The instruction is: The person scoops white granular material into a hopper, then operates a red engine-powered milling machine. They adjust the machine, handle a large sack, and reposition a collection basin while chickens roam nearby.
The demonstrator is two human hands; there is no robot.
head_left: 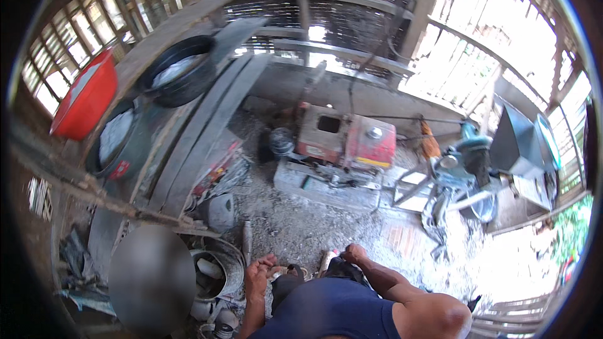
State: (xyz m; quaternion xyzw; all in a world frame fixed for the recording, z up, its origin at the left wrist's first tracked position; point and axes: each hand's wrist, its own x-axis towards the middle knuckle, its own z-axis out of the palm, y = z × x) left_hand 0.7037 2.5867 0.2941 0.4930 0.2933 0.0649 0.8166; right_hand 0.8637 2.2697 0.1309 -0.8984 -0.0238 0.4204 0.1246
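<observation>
- Red engine (363,142), centre frame: up from right hand (355,254), the nearer; long axis left-right.
- Right hand curled, can't tell contents.
- Left hand (257,272) half-open, seemingly empty.

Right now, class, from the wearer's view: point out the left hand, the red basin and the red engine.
Left hand (257,272): head view, middle of the hand.
Red basin (95,105): head view, outer wall.
Red engine (360,144): head view, red casing.
</observation>
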